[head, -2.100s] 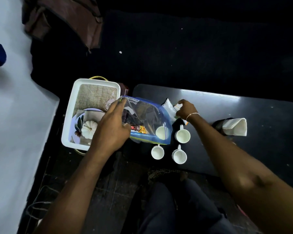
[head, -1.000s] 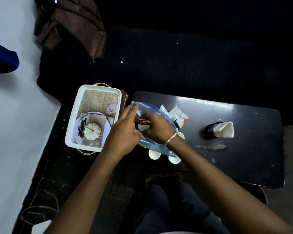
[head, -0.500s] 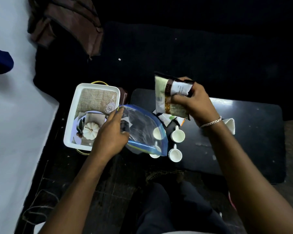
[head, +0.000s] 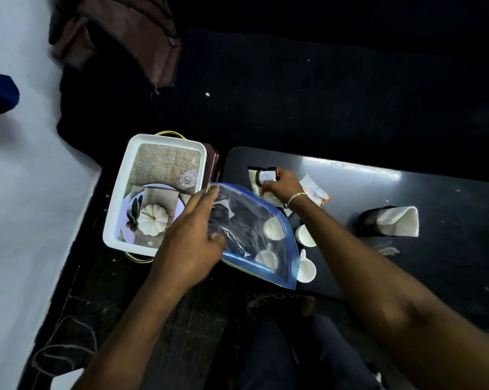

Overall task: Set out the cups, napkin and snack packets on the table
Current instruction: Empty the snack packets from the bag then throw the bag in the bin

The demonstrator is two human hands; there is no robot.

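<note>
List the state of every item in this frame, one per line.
Left hand: grips the plastic bag.
Plastic bag: held over the table edge.
Right hand: grips a snack packet.
Snack packet: being set down.
Cups: upright.
Napkin: folded.
White tray: beside the table.

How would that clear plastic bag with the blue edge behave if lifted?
The clear plastic zip bag with the blue edge is probably floppy: it sags and creases under the left hand. Likely light, since it looks nearly empty. Its glossy film may feel slippery.
</note>
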